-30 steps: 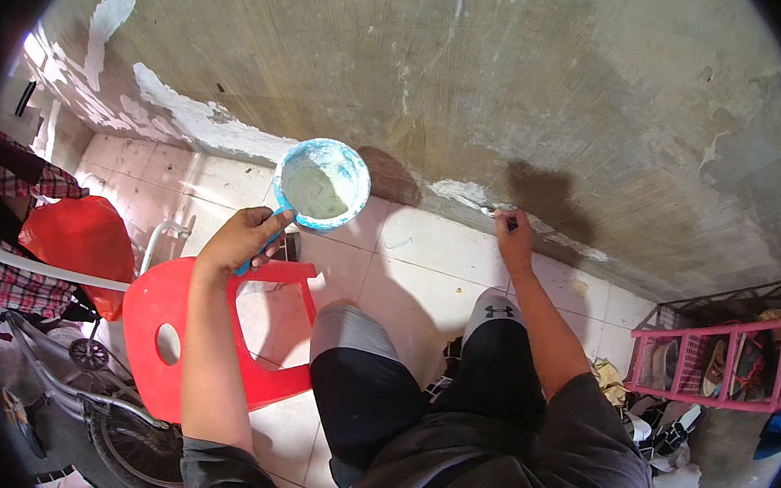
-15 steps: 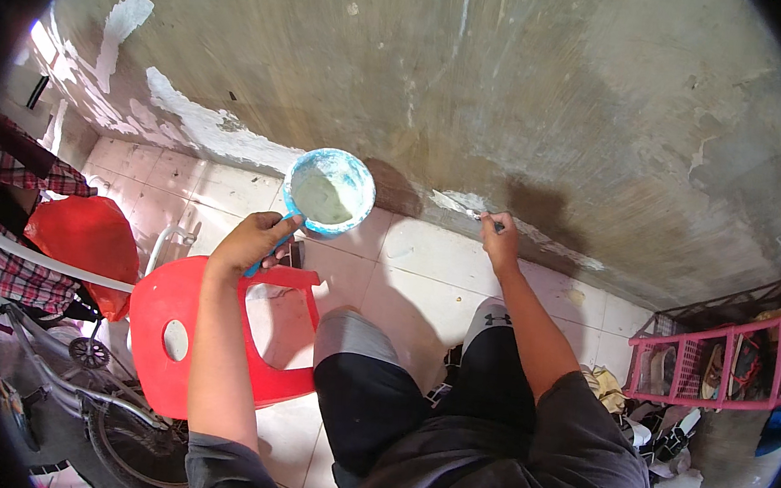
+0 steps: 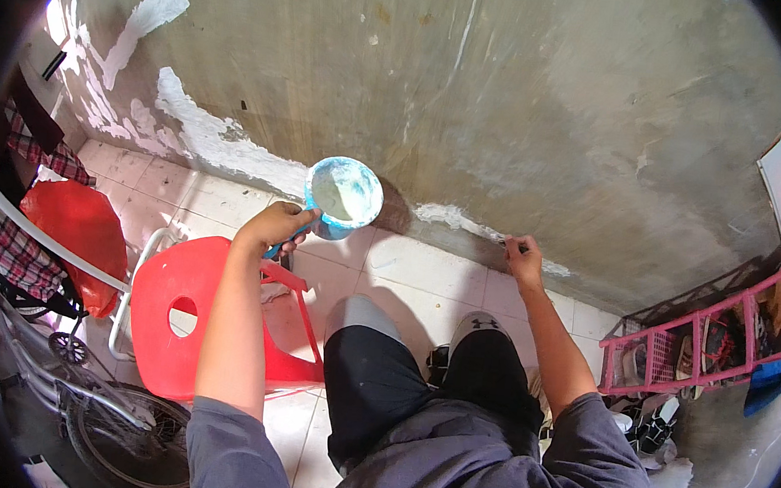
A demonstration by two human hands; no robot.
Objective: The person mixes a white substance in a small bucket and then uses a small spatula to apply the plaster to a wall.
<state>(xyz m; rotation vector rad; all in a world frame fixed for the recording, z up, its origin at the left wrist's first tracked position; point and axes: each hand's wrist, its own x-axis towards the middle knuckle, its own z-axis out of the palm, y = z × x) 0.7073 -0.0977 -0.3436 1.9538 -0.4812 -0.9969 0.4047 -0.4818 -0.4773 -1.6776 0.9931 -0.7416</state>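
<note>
My left hand (image 3: 277, 224) is closed round the handle of a blue dipper (image 3: 334, 232), its inside smeared white and holding a pale, wet mix. It hangs above the floor tiles, close to the wall. At the base of the bare grey-brown wall (image 3: 529, 117), my right hand (image 3: 524, 262) grips a small tool (image 3: 504, 242) with a dark handle. Most of that tool is hidden by the fingers, so its kind cannot be made out. The tool's end is at a ragged white streak (image 3: 448, 216) running low along the wall.
A red plastic chair (image 3: 157, 317) stands by my left forearm. Farther left are a red bag (image 3: 79, 233) and a bicycle (image 3: 107, 401). On the right, a pink rack (image 3: 682, 391) holds shoes. White patches (image 3: 224, 144) mark the wall's left part.
My right hand has moved a little to the right along the wall base with the tool. The dipper remains in my left hand, and the whole view has shifted slightly.
</note>
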